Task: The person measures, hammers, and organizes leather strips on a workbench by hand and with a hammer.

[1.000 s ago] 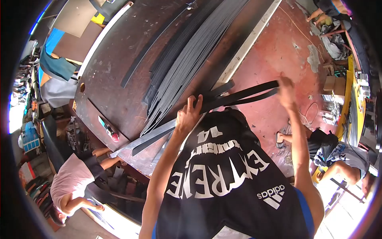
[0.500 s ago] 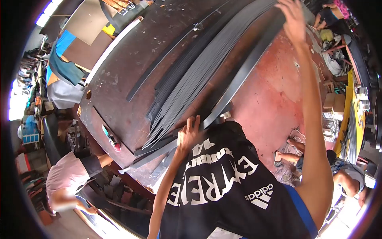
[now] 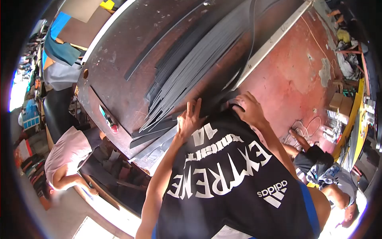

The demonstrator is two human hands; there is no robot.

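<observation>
Strips [image 3: 195, 68], long axes diagonal toward upper right.

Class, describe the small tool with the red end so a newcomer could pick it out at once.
Find the large dark brown table in the upper middle of the view. Near its lower-left edge, left of the long bundle of grey strips, lies the small tool. Its pale blue-green tip and round red end set it apart from the plain strips.
</observation>
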